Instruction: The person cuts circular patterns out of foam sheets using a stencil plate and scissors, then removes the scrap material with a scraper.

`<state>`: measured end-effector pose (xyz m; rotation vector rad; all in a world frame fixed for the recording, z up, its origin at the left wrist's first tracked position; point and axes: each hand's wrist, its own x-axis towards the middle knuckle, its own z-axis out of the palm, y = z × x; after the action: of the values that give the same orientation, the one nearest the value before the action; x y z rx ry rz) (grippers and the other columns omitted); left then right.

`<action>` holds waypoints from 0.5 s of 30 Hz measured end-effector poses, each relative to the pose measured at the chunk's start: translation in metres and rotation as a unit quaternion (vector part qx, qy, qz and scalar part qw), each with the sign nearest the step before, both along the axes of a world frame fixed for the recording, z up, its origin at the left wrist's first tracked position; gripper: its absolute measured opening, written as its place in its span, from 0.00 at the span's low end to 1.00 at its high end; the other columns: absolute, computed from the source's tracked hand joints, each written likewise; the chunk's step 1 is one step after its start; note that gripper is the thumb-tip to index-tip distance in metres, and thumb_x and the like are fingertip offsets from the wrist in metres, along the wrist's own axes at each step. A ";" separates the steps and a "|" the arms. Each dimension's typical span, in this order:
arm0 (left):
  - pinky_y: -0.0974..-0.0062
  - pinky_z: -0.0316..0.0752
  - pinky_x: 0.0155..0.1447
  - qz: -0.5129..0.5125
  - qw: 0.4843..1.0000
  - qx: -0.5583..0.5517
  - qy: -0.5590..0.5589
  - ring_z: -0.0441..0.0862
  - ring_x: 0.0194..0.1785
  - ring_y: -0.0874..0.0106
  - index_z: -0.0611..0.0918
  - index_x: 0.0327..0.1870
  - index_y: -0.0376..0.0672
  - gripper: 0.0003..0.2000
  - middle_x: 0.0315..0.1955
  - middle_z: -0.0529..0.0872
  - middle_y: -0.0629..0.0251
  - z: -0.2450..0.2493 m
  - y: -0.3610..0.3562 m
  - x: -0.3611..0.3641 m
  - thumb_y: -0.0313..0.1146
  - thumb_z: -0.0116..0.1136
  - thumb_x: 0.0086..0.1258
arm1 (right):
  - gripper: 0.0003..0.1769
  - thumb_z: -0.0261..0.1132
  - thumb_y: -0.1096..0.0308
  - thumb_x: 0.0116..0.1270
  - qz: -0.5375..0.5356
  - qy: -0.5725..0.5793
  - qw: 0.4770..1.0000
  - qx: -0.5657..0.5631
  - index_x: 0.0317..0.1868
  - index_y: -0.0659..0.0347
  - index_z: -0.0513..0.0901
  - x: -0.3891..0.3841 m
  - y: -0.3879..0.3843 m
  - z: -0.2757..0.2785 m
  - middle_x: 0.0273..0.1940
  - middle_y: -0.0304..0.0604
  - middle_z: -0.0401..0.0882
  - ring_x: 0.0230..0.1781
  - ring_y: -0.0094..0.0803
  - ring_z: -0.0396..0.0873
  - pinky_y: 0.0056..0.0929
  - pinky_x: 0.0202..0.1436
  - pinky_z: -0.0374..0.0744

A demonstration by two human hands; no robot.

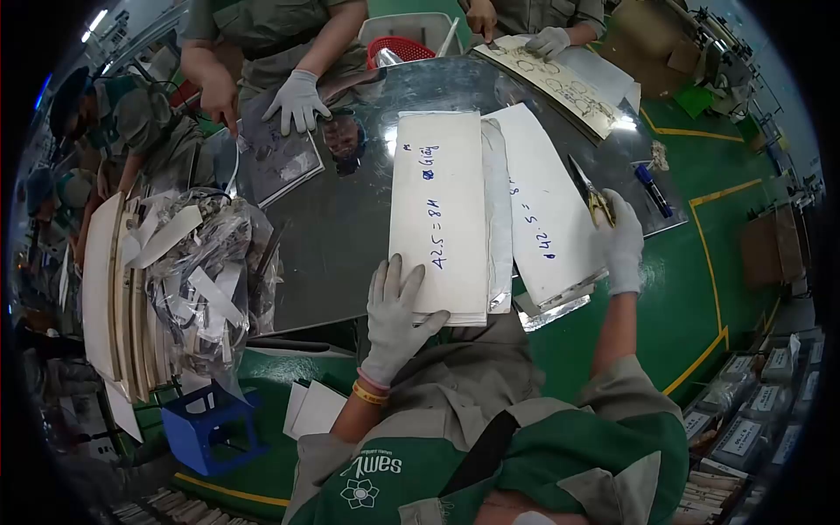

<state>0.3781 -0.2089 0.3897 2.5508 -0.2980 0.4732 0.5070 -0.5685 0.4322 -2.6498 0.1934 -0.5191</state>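
My left hand [398,315], in a pale glove, lies with fingers apart on the lower left corner of a stack of white sheets [437,192] marked with blue handwriting. In my gloved right hand [623,241] are scissors [595,199] with yellow handles, their blades pointing up and left over a second white stack [547,210]. That second stack sits at an angle to the right of the first and also carries blue writing. A crinkled pale sheet [496,201] shows between the two stacks.
Blue markers [652,190] lie on the dark table [324,245] at right. Two co-workers' gloved hands rest on sheets across the table. Plastic bags of scraps [210,289] stand at left, above a blue stool [210,429]. A red basket [398,48] is behind the table.
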 end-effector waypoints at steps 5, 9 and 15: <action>0.45 0.61 0.69 -0.002 1.000 -0.008 0.003 0.63 0.66 0.38 0.76 0.61 0.40 0.35 0.64 0.67 0.40 0.001 0.000 0.000 0.51 0.69 0.53 | 0.16 0.66 0.71 0.65 0.104 0.025 0.989 0.105 0.53 0.60 0.81 -0.039 0.066 0.024 0.48 0.44 0.82 0.45 0.33 0.83 0.30 0.51 0.80; 0.48 0.61 0.70 -0.002 0.999 -0.039 0.007 0.63 0.67 0.38 0.75 0.62 0.40 0.36 0.65 0.67 0.38 0.005 0.004 -0.003 0.49 0.69 0.52 | 0.23 0.66 0.67 0.64 0.043 -0.095 0.995 0.003 0.61 0.58 0.77 0.000 0.025 0.000 0.59 0.49 0.76 0.57 0.44 0.75 0.38 0.60 0.75; 0.49 0.59 0.72 0.020 0.997 -0.058 -0.041 0.64 0.67 0.41 0.74 0.62 0.41 0.36 0.66 0.67 0.39 -0.008 0.004 -0.006 0.51 0.66 0.53 | 0.33 0.68 0.68 0.59 0.079 0.110 0.986 0.098 0.66 0.64 0.72 0.041 -0.030 -0.020 0.54 0.54 0.78 0.53 0.42 0.77 0.32 0.60 0.73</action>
<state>0.3726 -0.2052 0.3812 2.4332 -0.2433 0.5930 0.5484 -0.5987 0.4123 -2.4982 0.0938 -0.1456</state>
